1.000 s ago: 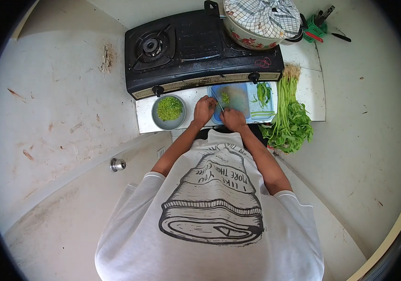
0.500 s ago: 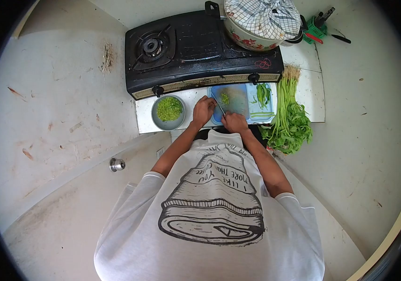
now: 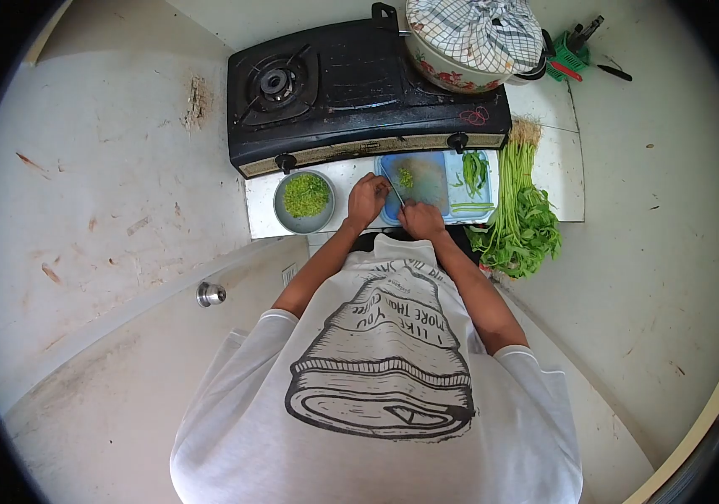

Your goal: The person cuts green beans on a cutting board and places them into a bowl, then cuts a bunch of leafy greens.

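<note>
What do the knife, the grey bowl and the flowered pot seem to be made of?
Knife: probably smooth metal, from its thin, pale blade. Bowl: plastic or ceramic, I can't tell; its grey surface looks smooth and fairly matte. Pot: likely enamelled metal, from its glossy cream side with red flowers.

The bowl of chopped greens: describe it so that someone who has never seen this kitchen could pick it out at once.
Find the black stove, then the white counter along its front edge. There, below the stove's left knob and left of the person's left hand, sits a bowl. Filled with finely chopped greens, it is round and grey, unlike the rectangular blue tray to its right.
</note>
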A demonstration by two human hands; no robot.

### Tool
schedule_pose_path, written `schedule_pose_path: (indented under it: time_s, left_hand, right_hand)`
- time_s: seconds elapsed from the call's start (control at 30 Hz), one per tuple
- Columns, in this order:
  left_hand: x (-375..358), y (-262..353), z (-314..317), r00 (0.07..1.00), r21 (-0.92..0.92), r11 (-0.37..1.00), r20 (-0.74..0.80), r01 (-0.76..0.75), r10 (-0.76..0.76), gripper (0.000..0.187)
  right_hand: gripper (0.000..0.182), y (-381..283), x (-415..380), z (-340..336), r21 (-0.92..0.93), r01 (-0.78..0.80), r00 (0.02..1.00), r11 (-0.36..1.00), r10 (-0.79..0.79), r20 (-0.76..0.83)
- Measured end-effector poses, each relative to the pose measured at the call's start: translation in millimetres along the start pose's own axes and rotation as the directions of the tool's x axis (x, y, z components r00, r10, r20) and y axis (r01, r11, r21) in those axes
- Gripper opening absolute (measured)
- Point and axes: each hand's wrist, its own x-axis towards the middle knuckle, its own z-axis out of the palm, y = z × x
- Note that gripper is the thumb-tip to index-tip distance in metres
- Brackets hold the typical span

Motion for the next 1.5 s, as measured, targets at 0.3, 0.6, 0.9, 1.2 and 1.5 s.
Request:
schedule_pose_path:
  time_s: [0.3, 0.6, 0.9, 1.2, 1.5]
  left_hand:
    - [-1, -4, 2, 1.0, -0.019, 1.0, -0.01, -0.004, 0.004, 0.008]
    - [0, -4, 0, 1.0, -0.014, 1.0, 0.018, -0.003, 0.003, 0.009]
    - [-2, -6, 1, 0.999, -0.013, 0.999, -0.005, -0.045, 0.045, 0.009]
    - [-3, -8, 5, 0.999, -0.05, 0.998, -0.018, -0.036, 0.035, 0.008]
    - [-7, -7, 5, 0.999, -0.099, 0.994, 0.022, -0.036, 0.038, 0.013]
  right_hand:
    - [0.041, -3, 10, 3, 0.027, -0.061, 0.998, 0.998, 0.061, 0.004]
    - [0.042, 3, -3, -1, 0.003, -0.037, 0.999, 0.999, 0.037, -0.004]
    - [0.04, 4, 3, 9, -0.003, 0.002, 1.0, 1.0, -0.002, -0.021]
    - [0.039, 2, -2, 10, -0.031, -0.026, 0.999, 0.999, 0.025, -0.038]
    - [0.039, -3, 6, 4, 0.024, -0.035, 0.999, 0.999, 0.036, -0.04]
